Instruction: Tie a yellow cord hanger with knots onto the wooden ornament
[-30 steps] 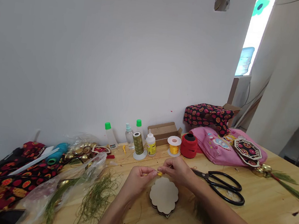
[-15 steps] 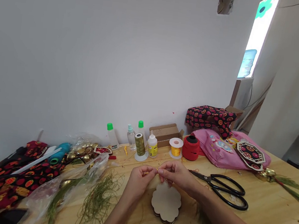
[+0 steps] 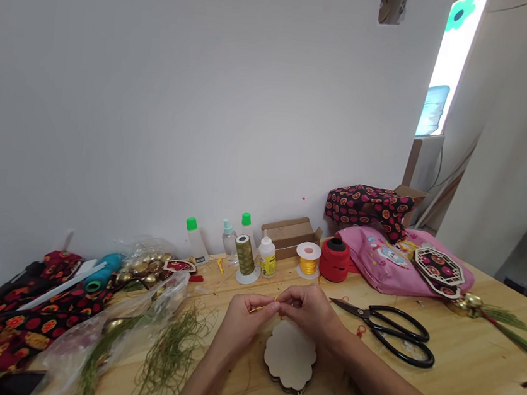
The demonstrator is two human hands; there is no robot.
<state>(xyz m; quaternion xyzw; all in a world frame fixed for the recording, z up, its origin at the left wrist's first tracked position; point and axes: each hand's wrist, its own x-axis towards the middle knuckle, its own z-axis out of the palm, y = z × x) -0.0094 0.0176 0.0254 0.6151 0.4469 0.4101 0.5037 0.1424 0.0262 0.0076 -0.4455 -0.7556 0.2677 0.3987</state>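
My left hand (image 3: 248, 316) and my right hand (image 3: 306, 309) meet fingertip to fingertip, both pinching a thin yellow cord (image 3: 256, 309). A short length of the cord shows by the left fingers; the rest is hidden between the fingertips. Just below my right hand lies a pale wooden piece with a scalloped edge (image 3: 291, 358), flat on the table, with a small loop at its lower end. Black-handled scissors (image 3: 395, 332) rest to the right of my right hand, blades pointing left. Left of my left wrist is a tangle of green thread (image 3: 174, 352).
Along the wall stand a green thread spool (image 3: 245, 257), a glue bottle (image 3: 267, 256), a yellow cord spool (image 3: 308, 260) and a red yarn cone (image 3: 334, 260). A pink bag (image 3: 375, 261) lies at right. Gold bells (image 3: 146, 265) and patterned fabric (image 3: 39, 324) cover the left side.
My fingertips have shifted slightly, and a piece of yellow cord now shows beside the left fingers. My right hand has turned a little, uncovering the wooden piece's top edge. The view has shifted slightly.
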